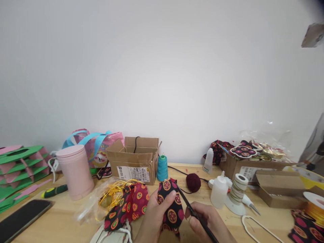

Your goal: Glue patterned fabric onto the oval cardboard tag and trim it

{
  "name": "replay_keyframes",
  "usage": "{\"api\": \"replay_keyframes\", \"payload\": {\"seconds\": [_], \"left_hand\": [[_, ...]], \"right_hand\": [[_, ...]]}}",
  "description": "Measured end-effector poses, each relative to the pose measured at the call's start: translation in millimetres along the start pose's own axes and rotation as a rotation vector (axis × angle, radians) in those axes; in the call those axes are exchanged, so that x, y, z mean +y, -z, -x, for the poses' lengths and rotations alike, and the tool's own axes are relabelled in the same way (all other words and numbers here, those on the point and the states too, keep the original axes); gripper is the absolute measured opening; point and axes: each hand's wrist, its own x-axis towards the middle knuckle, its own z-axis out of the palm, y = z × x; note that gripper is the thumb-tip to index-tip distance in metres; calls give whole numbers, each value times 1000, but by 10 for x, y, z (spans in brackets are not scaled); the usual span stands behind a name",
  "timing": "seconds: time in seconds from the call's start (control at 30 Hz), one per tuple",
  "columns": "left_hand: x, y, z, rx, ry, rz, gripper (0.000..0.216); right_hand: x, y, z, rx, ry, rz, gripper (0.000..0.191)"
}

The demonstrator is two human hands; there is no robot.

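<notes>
My left hand (155, 211) is closed on a black patterned fabric piece (172, 214) with round flower motifs, its thumb pressed flat across the front. My right hand (206, 219) grips a long, slim black tool (193, 212) that tapers to a point; its exact kind is unclear. The tool's tip meets the upper right edge of the fabric. Left of my hands lie more patterned fabric pieces, one black (117, 213) and one crimson (140, 200). A dark red yarn ball (193, 182) and a teal thread cone (162, 168) stand just behind.
An opened cardboard box (134, 162), a pink canister (76, 172) and tangled yellow cord (115, 194) are on the left. To the right stand a white squeeze bottle (219, 190), a cord spool (238, 192), a glue gun (249, 204) and a filled carton (253, 168). A phone (24, 217) lies front left.
</notes>
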Motion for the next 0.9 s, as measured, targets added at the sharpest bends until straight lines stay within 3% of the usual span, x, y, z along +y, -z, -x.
{"api": "replay_keyframes", "payload": {"seconds": [0.2, 0.37, 0.9], "left_hand": [[63, -16, 24, 64, -29, -63, 23], [80, -14, 44, 45, -38, -108, 24], [53, -6, 15, 13, -52, -181, 21]], "right_hand": [[71, 0, 30, -47, 19, -130, 56], [82, 15, 11, -79, 10, -119, 58], [-57, -44, 37, 35, 40, -41, 53]]}}
